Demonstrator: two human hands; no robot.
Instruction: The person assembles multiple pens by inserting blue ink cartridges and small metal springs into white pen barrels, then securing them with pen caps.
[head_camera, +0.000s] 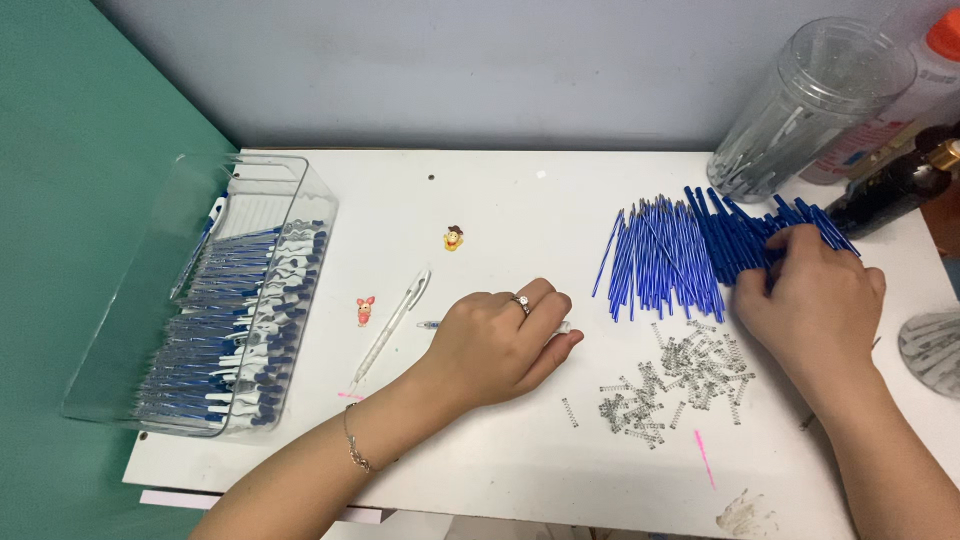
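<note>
The right hand (812, 300) lies on the pile of blue pen refills (690, 250) at the back right of the white bench (500, 200), fingers pinching a few. The left hand (497, 345) is curled around a clear pen barrel (560, 327), beside the scattered small metal springs (670, 380). A finished clear pen (390, 328) lies just left of it.

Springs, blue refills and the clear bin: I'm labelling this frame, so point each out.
springs (680, 375), head view, middle of the loose pile.
blue refills (665, 255), head view, middle of the fanned heap.
clear bin (300, 185), head view, far right rim.
</note>
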